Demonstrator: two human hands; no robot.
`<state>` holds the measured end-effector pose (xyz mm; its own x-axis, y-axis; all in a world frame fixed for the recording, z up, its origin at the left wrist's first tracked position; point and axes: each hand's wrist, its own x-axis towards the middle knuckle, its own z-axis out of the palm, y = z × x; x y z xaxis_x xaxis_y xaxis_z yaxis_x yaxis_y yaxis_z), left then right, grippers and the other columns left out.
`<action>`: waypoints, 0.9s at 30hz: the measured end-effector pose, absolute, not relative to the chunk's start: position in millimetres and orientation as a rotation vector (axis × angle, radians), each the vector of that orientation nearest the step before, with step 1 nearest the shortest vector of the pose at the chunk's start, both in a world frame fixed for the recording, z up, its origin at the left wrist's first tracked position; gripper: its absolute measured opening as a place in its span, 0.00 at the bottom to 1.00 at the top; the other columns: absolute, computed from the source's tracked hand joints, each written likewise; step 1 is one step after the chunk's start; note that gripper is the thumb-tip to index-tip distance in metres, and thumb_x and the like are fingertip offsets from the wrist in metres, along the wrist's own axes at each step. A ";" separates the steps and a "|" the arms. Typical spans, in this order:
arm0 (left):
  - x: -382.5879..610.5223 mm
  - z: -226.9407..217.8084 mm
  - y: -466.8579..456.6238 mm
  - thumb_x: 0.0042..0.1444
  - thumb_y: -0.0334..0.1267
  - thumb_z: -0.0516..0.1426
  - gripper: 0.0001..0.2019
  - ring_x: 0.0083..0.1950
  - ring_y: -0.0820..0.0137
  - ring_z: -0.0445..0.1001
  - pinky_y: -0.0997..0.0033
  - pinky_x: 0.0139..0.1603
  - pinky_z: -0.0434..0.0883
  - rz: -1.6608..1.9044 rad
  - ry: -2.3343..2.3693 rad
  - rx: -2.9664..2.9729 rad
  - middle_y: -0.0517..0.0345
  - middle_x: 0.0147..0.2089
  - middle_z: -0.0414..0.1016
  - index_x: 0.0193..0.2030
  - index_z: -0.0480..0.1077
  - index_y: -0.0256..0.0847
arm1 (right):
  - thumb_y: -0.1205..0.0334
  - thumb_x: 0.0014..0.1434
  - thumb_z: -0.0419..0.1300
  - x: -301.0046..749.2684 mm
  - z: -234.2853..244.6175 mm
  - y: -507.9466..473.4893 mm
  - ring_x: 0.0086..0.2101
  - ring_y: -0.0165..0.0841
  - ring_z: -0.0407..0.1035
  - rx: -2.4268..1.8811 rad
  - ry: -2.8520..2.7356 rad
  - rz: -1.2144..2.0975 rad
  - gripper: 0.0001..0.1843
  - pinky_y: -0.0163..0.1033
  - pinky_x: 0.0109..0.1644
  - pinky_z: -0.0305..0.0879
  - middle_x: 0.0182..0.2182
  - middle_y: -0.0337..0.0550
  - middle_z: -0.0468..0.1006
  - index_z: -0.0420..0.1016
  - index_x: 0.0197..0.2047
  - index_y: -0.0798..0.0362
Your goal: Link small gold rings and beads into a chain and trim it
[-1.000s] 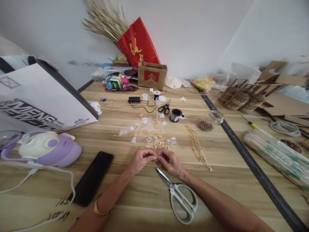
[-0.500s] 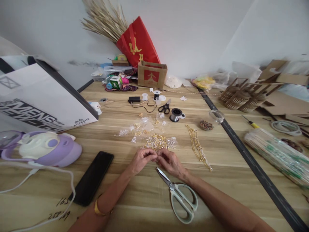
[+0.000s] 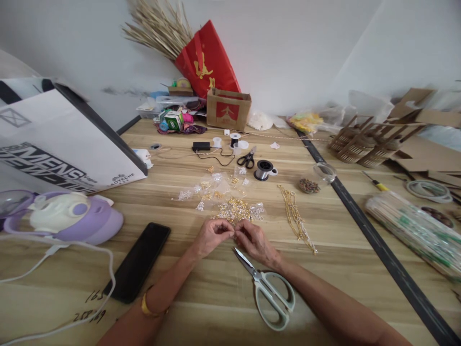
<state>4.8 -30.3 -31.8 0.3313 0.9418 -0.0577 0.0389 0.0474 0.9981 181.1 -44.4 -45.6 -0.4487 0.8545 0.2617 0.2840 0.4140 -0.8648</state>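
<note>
My left hand (image 3: 212,236) and my right hand (image 3: 254,241) meet fingertip to fingertip on the wooden table (image 3: 201,298), both pinched shut on something tiny that I cannot make out. Just beyond them lies a heap of small gold beads (image 3: 235,210) among little clear bags (image 3: 216,185). Pale green scissors (image 3: 268,289) lie under my right wrist, blades toward the hands. A gold chain (image 3: 296,219) stretches to the right of the hands. A gold bangle sits on my left wrist.
A black phone (image 3: 139,262) lies left of my left arm. A purple and white device (image 3: 68,218) with a white cable sits far left, behind it a white shopping bag (image 3: 61,144). Black scissors (image 3: 246,158), a wire spool (image 3: 263,169), a bead dish (image 3: 309,185) and a red bag (image 3: 207,62) stand further back.
The hands stay pinched together in the same spot. The view has tipped slightly, so everything sits a little higher in the picture.
</note>
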 end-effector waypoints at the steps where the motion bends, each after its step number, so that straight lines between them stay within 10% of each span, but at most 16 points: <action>1: 4.7 -31.9 -30.5 0.44 0.33 0.62 0.04 0.29 0.74 0.70 0.77 0.32 0.67 0.908 1.003 1.347 0.57 0.26 0.74 0.26 0.72 0.34 | 0.63 0.64 0.49 181.1 -45.5 -44.6 0.25 0.27 0.60 -0.964 -1.952 0.994 0.06 0.32 0.31 0.58 0.25 0.37 0.67 0.64 0.36 0.54; 27: 9.0 -32.0 -37.5 0.47 0.30 0.60 0.02 0.30 0.72 0.71 0.75 0.34 0.71 1.064 1.128 1.589 0.58 0.26 0.73 0.26 0.70 0.37 | 0.56 0.64 0.51 180.5 -43.6 -41.3 0.24 0.27 0.61 -1.010 -1.863 1.183 0.11 0.32 0.28 0.57 0.23 0.37 0.68 0.66 0.34 0.54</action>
<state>9.0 -37.5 -32.0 0.2172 0.9651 0.1461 0.2016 -0.1908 0.9607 180.5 -41.3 -43.6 -0.4509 0.8804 0.1471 0.2413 0.2789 -0.9295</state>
